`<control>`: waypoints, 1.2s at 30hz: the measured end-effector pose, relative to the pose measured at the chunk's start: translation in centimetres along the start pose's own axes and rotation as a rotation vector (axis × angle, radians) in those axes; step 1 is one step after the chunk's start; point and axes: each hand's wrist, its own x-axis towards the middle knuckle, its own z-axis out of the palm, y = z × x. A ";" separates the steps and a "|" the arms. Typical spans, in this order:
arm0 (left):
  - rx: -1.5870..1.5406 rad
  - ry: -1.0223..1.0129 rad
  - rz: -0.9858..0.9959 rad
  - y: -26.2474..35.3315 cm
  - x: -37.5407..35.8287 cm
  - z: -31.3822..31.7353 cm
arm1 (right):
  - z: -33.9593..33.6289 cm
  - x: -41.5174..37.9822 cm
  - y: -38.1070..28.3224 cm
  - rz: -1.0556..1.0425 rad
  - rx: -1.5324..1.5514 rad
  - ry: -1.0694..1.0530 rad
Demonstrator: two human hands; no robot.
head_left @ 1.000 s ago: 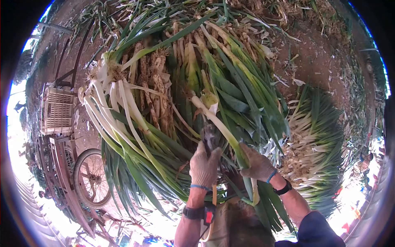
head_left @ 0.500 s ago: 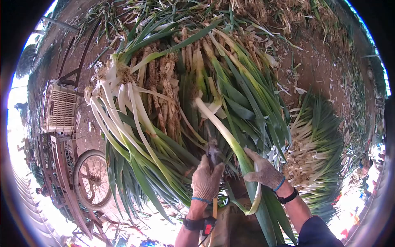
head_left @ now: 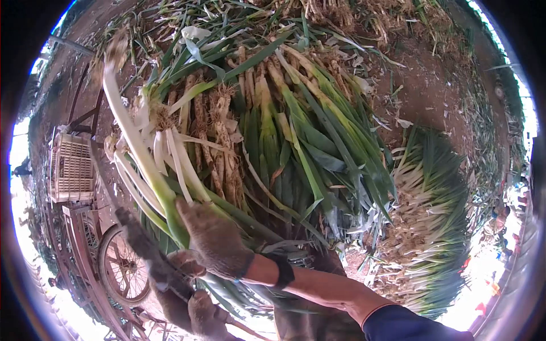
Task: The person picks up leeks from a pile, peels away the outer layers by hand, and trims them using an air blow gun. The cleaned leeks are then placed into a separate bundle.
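My gloved right hand [head_left: 215,241] reaches across to the left and is shut on a long leek [head_left: 133,136]. Its white stalk points up and away, with blurred roots at the far tip. Below it, my gloved left hand [head_left: 199,312] grips a dark, blurred knife-like tool [head_left: 142,247] that points up-left. Both hands hover over the near left edge of a big heap of untrimmed leeks [head_left: 284,131]. Several clean white-stalked leeks [head_left: 170,156] lie right beside the raised one.
A second pile of leeks [head_left: 432,216] lies on the red soil at the right. At the left stand a pale plastic crate [head_left: 71,167] and a cart with a spoked wheel [head_left: 122,264]. Leaf scraps litter the ground [head_left: 438,91].
My right hand has swung from the centre to the left, carrying the leek it held. The left hand with the tool dropped down and to the left. The view shifted slightly.
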 end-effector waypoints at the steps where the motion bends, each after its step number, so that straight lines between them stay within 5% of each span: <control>1: -0.002 0.013 -0.036 -0.2 0.2 0.8 | 0.4 0.1 1.6 -0.068 -0.027 0.039; 3: -0.085 0.004 -0.142 -0.5 0.5 2.8 | 0.0 -0.1 5.0 -0.201 -0.090 0.113; 5: -0.113 -0.111 -0.210 -1.5 0.0 3.7 | -8.4 1.7 7.9 -0.157 -0.121 0.101; 8: -0.165 -0.199 -0.311 -5.2 -1.4 4.4 | -19.9 4.2 27.2 0.313 -0.451 0.269; 10: -0.141 -0.273 -0.346 -6.8 -2.5 4.9 | -24.2 3.5 37.5 0.527 -0.583 0.173; 17: 0.082 -0.560 -0.349 -6.8 -5.5 8.6 | -25.9 2.5 35.3 0.744 -0.913 -0.032; 24: 0.319 -0.674 -0.269 -2.3 -6.7 10.8 | -28.2 -4.2 26.5 0.610 -0.617 -0.057; 28: 0.254 -0.717 -0.249 -1.1 -9.7 10.5 | -28.1 -9.9 18.3 0.750 -0.305 -0.120; 32: 0.284 -0.848 -0.327 0.3 -13.6 10.4 | -24.1 -17.0 16.5 0.373 -0.593 0.019; 36: 0.290 -0.926 -0.448 0.5 -17.1 10.4 | -22.3 -19.0 14.5 0.391 -0.769 -0.125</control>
